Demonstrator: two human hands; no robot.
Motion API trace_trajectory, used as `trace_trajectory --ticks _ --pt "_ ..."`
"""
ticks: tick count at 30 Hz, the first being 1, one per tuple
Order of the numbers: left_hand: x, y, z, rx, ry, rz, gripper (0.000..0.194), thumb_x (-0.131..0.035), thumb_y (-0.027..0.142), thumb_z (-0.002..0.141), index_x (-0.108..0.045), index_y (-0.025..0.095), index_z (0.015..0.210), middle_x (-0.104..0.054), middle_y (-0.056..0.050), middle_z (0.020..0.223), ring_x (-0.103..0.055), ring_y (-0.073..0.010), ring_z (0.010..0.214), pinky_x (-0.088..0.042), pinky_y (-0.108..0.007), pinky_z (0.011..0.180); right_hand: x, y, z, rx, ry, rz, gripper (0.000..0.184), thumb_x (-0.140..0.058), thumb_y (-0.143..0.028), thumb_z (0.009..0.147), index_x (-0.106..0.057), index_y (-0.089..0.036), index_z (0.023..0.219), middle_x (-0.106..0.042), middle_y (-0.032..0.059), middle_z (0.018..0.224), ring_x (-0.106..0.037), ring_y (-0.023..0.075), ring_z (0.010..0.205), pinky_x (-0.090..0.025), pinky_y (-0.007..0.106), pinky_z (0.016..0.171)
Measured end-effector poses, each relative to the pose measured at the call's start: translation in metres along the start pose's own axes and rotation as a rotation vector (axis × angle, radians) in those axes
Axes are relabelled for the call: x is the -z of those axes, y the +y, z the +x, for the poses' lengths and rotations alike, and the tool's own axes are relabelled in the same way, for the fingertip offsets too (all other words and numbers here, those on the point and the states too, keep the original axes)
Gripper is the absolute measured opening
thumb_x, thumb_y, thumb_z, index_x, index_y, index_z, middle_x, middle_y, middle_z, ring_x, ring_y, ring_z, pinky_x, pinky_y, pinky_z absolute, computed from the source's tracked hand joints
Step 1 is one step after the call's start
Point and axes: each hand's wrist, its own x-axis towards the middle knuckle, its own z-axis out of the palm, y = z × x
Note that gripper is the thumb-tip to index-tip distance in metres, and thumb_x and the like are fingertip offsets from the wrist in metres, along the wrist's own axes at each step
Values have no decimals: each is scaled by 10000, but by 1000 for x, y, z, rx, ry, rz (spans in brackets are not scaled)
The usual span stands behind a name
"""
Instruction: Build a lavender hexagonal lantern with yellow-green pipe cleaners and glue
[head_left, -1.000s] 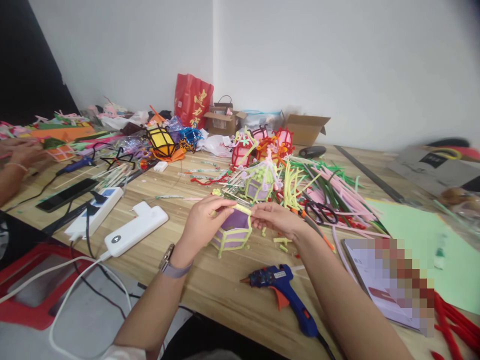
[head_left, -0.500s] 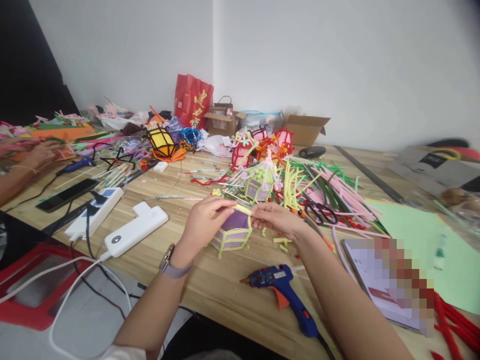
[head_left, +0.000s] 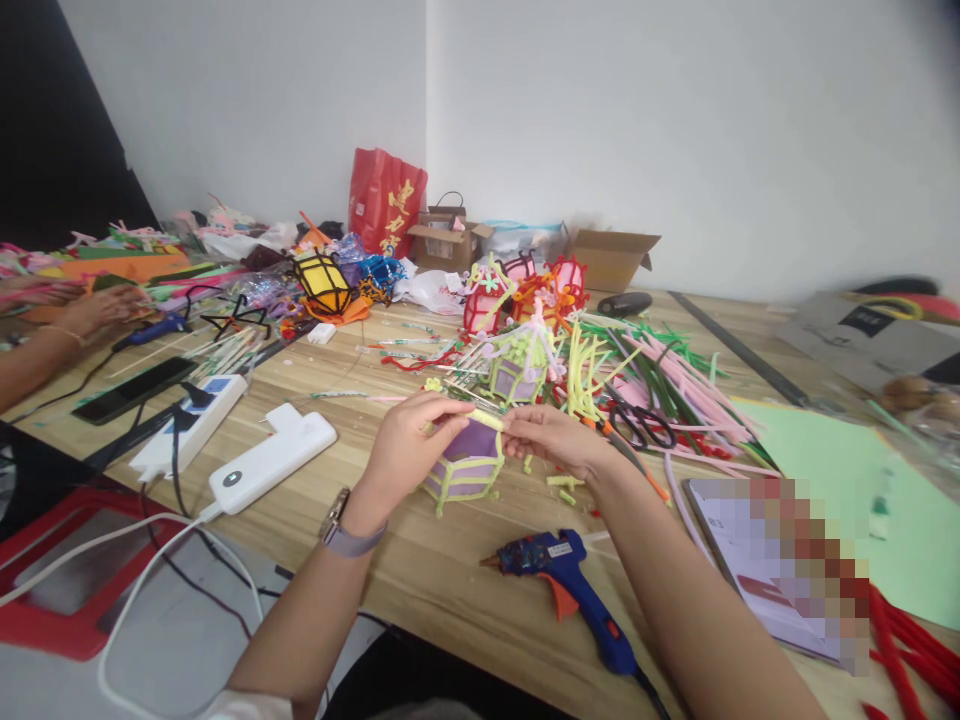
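Between my hands is a small purple lantern body (head_left: 469, 478) edged with yellow-green pipe cleaners, its open top tilted toward me. My left hand (head_left: 415, 440) pinches its upper rim from the left, thumb and fingers closed on a yellow-green strip. From the right, my right hand (head_left: 546, 437) pinches the same rim near its corner; some of its fingertips are hidden. A blue hot glue gun (head_left: 559, 570) lies on the table below my right hand. Just beyond my hands stands another purple and yellow-green lantern (head_left: 517, 375) with pale curled pieces on top.
Pipe cleaners (head_left: 675, 380) and black-handled scissors (head_left: 643, 425) lie to the right, near a tablet (head_left: 750, 570) on green paper (head_left: 892, 520). Left are a power bank (head_left: 274, 460), power strip (head_left: 187, 425), cables and a phone (head_left: 135, 388). A co-worker's hands (head_left: 101, 310) are far left.
My hands and the lantern body stay practically still. At far left, the co-worker's hand and forearm have moved right and further into view.
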Motion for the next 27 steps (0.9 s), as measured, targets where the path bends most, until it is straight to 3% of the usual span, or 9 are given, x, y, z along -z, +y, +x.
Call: trace_trajectory --ticks 27 --pt "-1 0 0 0 -10 11 136 -633 166 831 -737 185 918 -756 -48 950 -680 -179 900 -498 -289 823 1 0 0 -11 -3 5 383 -813 -498 613 -676 -148 685 -680 -2 643 -577 72 566 -434 206 592"
